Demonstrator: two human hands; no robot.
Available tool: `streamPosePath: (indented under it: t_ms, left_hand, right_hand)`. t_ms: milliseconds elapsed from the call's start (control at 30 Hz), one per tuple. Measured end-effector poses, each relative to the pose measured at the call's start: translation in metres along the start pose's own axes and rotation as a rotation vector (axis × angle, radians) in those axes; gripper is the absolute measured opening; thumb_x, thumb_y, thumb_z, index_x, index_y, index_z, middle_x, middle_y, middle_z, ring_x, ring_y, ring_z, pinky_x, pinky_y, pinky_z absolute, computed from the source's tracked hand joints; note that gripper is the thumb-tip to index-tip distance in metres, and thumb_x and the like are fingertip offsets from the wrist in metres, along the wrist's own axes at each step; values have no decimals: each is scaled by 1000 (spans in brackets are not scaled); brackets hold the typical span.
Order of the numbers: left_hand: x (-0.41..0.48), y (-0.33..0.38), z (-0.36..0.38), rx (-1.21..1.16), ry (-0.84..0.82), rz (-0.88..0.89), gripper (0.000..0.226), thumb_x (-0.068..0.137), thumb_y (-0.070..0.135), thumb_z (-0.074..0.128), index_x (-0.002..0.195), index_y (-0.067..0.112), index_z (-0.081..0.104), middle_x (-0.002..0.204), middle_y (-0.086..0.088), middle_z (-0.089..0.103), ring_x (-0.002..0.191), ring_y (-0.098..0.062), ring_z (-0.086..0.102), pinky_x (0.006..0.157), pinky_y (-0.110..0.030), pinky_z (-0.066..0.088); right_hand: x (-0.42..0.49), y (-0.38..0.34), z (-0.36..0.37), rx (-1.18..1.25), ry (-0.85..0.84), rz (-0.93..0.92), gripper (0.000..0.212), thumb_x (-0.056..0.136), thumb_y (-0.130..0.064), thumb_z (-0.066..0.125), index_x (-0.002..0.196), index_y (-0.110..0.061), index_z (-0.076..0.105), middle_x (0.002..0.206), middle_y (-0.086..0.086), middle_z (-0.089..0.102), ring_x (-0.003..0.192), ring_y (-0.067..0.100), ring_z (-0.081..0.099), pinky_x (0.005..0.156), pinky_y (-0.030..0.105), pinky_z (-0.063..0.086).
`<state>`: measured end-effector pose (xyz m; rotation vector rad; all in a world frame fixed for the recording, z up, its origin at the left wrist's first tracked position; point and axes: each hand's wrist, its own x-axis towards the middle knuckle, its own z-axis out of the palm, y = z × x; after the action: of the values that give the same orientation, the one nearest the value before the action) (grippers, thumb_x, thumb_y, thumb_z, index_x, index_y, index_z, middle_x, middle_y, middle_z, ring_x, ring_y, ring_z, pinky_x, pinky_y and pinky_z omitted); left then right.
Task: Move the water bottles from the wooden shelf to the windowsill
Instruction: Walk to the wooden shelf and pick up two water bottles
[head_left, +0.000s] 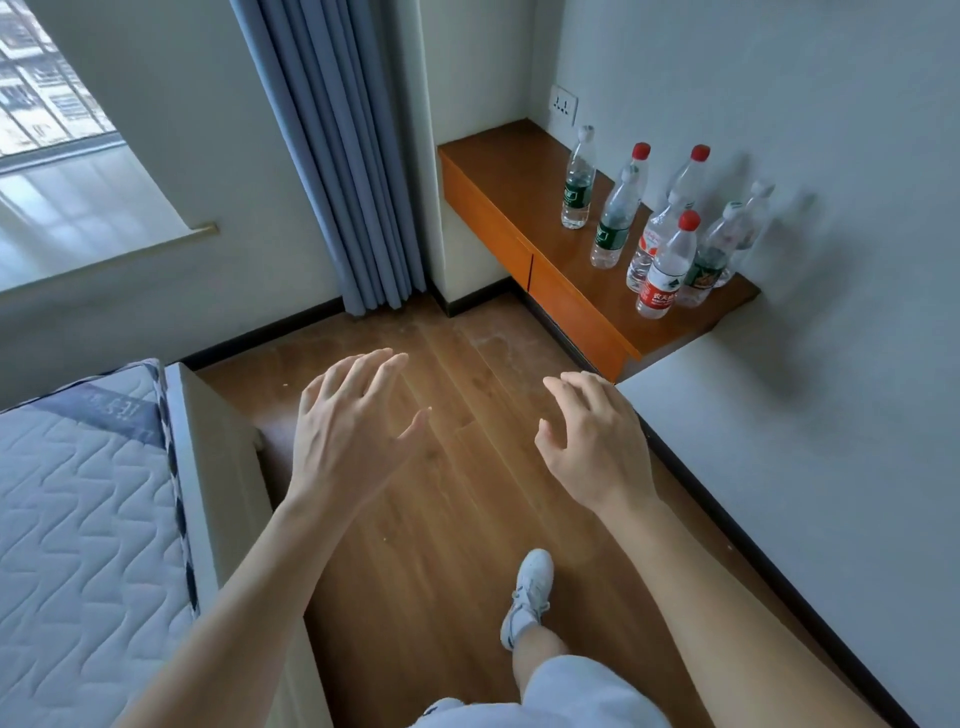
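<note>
I see clear water bottles (665, 270) with red and white caps on an orange-brown wooden shelf (498, 156). The curtain (337, 156) is grey-blue, the mattress (78, 519) white and quilted.

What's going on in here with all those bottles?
A person is walking toward a wooden shelf in the corner, where a cluster of water bottles stands upright. Both the left hand and right hand are open and empty, held out over the floor. No bottle has been picked up, and none shows on the windowsill.
</note>
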<state>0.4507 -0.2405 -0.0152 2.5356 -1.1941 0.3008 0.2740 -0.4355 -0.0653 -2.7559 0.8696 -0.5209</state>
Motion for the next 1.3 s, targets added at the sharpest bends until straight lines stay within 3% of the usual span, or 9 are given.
streamPosePath:
  t_ms: [467,933,1167,1300]
  left_hand:
    - [227,27,92,-13,-48,35,60,87,55,56,136,21,52,138,2,55,128,-20,49,105,-43,41]
    - [378,32,159,-56,-91,22,58,87,54,58,135,22,54,137,4,56,129,-20,49,106,-45,41]
    - [472,30,200,-112,-119,117,55,87,55,53,133,26,53,137,5,56,129,-19,48,106,-45,41]
    - [543,21,227,-158,-171,218,57,88,59,49,136,26,51,141,4,54,131,-20,47,106,-47,41]
  right_hand:
    - [216,84,35,-6,41,-43,46,92,-38,59,134,-17,61,135,8,62,130,26,53,105,40,47]
    - [362,141,69,9,-5,11,53,91,-47,53,136,-20,59,139,7,60,131,30,53,102,47,50]
    - [430,156,86,-65,27,80,51,91,-42,59,137,-20,58,140,5,59,133,25,51,106,43,47]
    - [473,163,95,-125,99,188,50,87,-37,67,132,-17,62,136,8,62,129,28,56,108,47,45]
